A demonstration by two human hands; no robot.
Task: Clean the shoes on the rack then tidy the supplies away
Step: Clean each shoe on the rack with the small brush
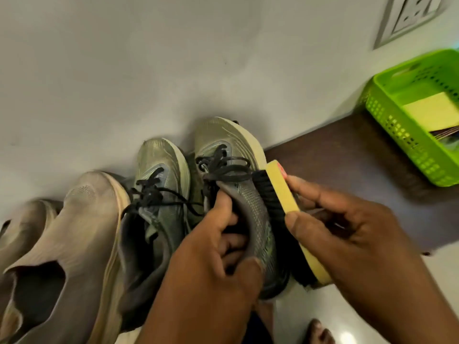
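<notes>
That olive sneaker (250, 202) looks dusty; your left hand (213, 256) grips its collar, your right hand (347, 232) pinches the yellow brush (288, 199) against its side.

Left hand (213, 247) grips shoe (238, 194) collar, thumb outside, fingers tucked inside. Right hand (347, 227) pinches brush (290, 207) back, thumb and fingers curled along its edges.

Head view looks steeply down, close above shoes (223, 184).
</notes>
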